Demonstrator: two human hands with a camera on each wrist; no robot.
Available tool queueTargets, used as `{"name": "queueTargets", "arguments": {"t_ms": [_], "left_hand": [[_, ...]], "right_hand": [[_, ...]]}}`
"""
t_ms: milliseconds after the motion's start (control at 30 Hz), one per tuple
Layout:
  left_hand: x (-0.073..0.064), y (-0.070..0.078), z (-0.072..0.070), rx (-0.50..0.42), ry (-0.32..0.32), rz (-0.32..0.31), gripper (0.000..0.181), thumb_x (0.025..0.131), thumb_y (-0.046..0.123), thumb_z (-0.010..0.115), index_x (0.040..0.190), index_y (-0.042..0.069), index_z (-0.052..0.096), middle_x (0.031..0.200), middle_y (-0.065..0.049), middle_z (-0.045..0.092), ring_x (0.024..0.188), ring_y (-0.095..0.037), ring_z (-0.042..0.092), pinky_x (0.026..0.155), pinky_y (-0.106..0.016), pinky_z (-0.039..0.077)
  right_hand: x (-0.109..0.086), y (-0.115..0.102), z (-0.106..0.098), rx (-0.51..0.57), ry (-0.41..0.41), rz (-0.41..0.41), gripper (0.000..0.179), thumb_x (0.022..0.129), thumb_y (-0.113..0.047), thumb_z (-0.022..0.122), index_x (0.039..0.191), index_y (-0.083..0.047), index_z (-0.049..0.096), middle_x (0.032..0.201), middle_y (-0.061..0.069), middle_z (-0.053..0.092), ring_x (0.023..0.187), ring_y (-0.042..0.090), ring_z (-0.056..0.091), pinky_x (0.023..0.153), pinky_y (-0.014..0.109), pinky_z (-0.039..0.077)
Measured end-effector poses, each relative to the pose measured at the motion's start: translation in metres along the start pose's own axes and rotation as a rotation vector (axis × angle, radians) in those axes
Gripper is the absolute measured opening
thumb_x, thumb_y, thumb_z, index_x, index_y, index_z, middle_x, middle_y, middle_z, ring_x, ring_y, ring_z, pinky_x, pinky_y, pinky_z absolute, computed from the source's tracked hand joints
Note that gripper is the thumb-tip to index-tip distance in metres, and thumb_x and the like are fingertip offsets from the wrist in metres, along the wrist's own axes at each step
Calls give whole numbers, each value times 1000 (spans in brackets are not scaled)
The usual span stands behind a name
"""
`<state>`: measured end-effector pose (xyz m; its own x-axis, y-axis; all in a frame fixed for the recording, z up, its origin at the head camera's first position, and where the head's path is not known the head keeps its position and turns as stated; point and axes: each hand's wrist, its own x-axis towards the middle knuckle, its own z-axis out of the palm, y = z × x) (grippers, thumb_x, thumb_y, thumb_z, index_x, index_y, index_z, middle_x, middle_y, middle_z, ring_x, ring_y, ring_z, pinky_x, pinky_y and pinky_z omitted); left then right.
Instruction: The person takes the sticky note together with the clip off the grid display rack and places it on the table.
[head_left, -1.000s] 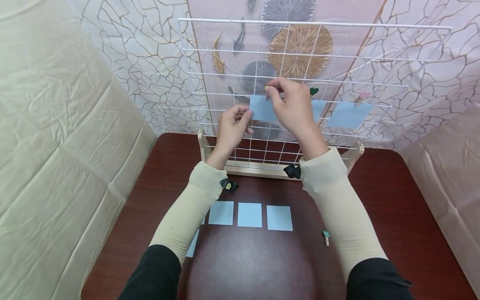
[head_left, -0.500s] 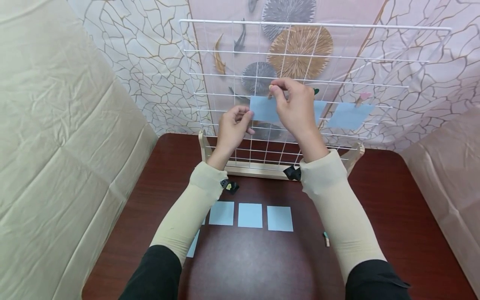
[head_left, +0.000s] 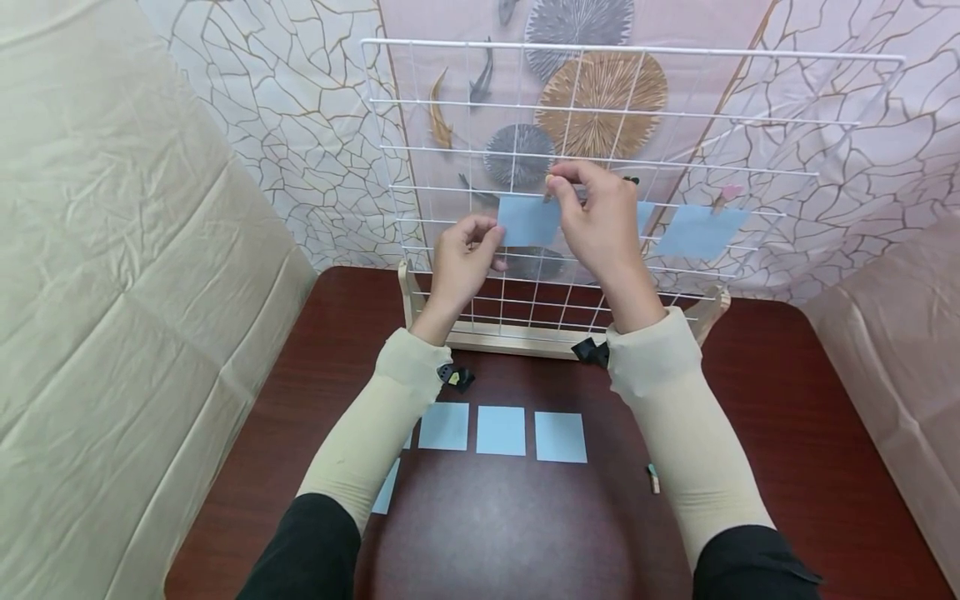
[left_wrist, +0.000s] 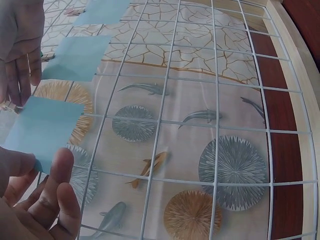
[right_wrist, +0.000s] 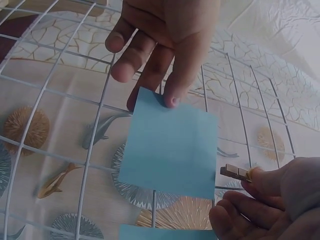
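Observation:
My left hand point(head_left: 461, 254) pinches one edge of a blue paper square point(head_left: 529, 221) and holds it against the white wire grid point(head_left: 437, 190). Between thumb and forefinger, my right hand point(head_left: 600, 217) grips a small wooden clothespin point(right_wrist: 235, 172) with a yellowish piece at its end. In the right wrist view the clothespin's tip is beside the paper's edge; whether they touch I cannot tell. Further right, a second blue square point(head_left: 645, 217) hangs partly behind my right hand, near a green clip point(head_left: 633, 180). A third square point(head_left: 697, 233) hangs from a pink-topped clothespin point(head_left: 727, 194).
Three blue squares, left point(head_left: 444, 426), middle point(head_left: 501, 431) and right point(head_left: 561, 437), lie in a row on the dark red table point(head_left: 495, 533). More squares point(head_left: 386, 487) are partly hidden by my left arm. A green-topped clothespin point(head_left: 654, 480) lies near my right sleeve. A wooden base point(head_left: 510, 340) supports the grid.
My right hand has shifted slightly right with the clothespin. The held blue square has dropped a little, and more of it shows. My left hand has barely moved.

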<state>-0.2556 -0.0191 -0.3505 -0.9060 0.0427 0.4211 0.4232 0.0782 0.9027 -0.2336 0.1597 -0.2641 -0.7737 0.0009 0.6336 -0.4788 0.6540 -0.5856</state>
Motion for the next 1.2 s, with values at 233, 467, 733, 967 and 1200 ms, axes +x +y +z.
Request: {"name": "queueTargets", "arguments": {"t_ms": [233, 467, 733, 967, 1200], "left_hand": [[-6, 1, -5, 2, 33, -6, 14, 102, 5, 67, 105, -5, 75, 91, -17, 73, 64, -40, 70, 57, -29, 57], [-14, 2, -11, 5, 45, -14, 14, 101, 6, 68, 106, -6, 75, 92, -14, 73, 57, -19, 67, 57, -36, 58], [-20, 0, -16, -17, 32, -2, 14, 101, 5, 67, 104, -7, 74, 88, -15, 71, 55, -12, 65, 50, -23, 48], [-29, 0, -17, 0, 12, -1, 14, 101, 5, 67, 102, -7, 75, 87, -13, 70, 55, -14, 65, 53, -24, 52], [-43, -1, -22, -16, -9, -8, 15, 101, 4, 67, 103, -8, 74, 85, -12, 68, 55, -11, 62, 51, -21, 47]], "right_hand": [[-4, 0, -4, 57, 32, -25, 20, 105, -10, 66, 111, 5, 78, 107, 14, 79, 84, 23, 70, 66, 16, 43], [-11, 4, -10, 59, 38, -31, 20, 105, -11, 67, 113, 3, 78, 121, 13, 77, 104, 24, 73, 71, 11, 45], [-19, 5, -15, 45, 36, -45, 20, 105, -11, 67, 114, 2, 79, 126, 13, 75, 108, 26, 73, 71, 7, 45], [-25, 7, -21, 49, 6, -41, 22, 106, -12, 66, 118, 1, 78, 130, 11, 74, 118, 24, 71, 74, 8, 46], [-34, 13, -25, 51, -20, -34, 24, 106, -13, 65, 121, 2, 77, 130, 13, 73, 119, 25, 70, 79, 8, 47]]}}
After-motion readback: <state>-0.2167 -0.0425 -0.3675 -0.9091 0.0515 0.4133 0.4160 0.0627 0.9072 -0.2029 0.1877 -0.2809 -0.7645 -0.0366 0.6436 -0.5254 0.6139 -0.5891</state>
